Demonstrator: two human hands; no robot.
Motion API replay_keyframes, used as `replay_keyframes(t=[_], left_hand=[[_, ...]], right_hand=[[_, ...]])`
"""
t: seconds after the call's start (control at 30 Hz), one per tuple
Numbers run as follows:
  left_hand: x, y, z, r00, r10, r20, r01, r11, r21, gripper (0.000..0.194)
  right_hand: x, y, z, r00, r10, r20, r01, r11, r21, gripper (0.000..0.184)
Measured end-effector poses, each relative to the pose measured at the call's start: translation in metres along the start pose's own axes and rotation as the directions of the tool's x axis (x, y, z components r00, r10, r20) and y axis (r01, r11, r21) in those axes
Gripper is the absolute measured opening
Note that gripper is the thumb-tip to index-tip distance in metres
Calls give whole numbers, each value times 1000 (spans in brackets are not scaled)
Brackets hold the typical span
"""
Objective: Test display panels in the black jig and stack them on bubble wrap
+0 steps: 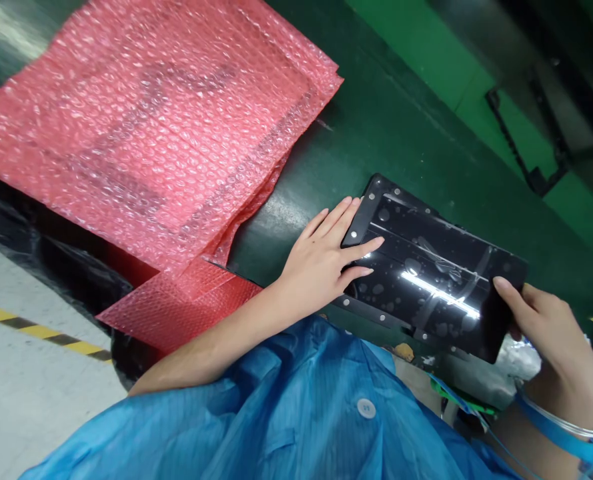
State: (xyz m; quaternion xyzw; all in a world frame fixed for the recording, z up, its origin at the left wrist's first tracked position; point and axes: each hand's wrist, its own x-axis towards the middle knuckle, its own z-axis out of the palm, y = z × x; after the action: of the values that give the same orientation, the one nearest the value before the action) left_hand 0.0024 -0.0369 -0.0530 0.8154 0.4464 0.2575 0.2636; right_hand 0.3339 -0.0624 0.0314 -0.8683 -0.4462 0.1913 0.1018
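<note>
The panel (431,280) is at the counter's (376,120) near edge, glossy side up; whether it rests there cannot be confirmed. Left hand (321,257): fingers spread over one end, not closed on it. Right hand (551,327): thumb on top, gripping the opposite end. Status: panel outside the bubble wrap (201,133); blistered film (443,267) apparently still on its face.

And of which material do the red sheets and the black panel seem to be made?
Red sheets: translucent, shiny plastic bubble wrap, by the look; rows of small raised bubbles show.
Black panel: glossy, perhaps glass or plastic; a bright streak reflects. Blister-like patches and creases suggest clear film over it.
</note>
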Motion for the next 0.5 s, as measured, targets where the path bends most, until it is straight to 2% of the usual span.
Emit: replay_keyframes(t=[0.07, 0.1, 0.17, 0.3, 0.4, 0.47, 0.5], left_hand=[[0, -1, 1, 1000, 1, -4, -1, 1000, 11, 44], [0, -1, 2, 1000, 3, -5, -3, 1000, 19, 43], [0, -3, 0, 1000, 7, 1, -7, 999, 48, 40], [0, 4, -7, 1000, 3, -6, -1, 984, 179, 40], [5, 32, 0, 998, 19, -56, -3, 962, 274, 47], [10, 61, 18, 990, 138, 3, -134, 954, 267, 54], [12, 75, 31, 968, 240, 70, -250, 939, 235, 56]], right_hand=[[7, -5, -6, 994, 20, 112, 16, 952, -307, 62], [9, -9, -8, 990, 29, 139, 28, 918, -396, 63], [11, -14, -11, 989, 4, 148, 62, 896, -439, 63], [17, -5, -11, 992, -78, 95, 103, 949, -297, 62], [31, 11, -6, 994, -78, 75, 87, 987, -133, 61], [42, 19, 0, 992, -78, 95, 83, 995, -56, 63], [48, 21, 3, 991, -82, 108, 85, 996, -30, 63]])
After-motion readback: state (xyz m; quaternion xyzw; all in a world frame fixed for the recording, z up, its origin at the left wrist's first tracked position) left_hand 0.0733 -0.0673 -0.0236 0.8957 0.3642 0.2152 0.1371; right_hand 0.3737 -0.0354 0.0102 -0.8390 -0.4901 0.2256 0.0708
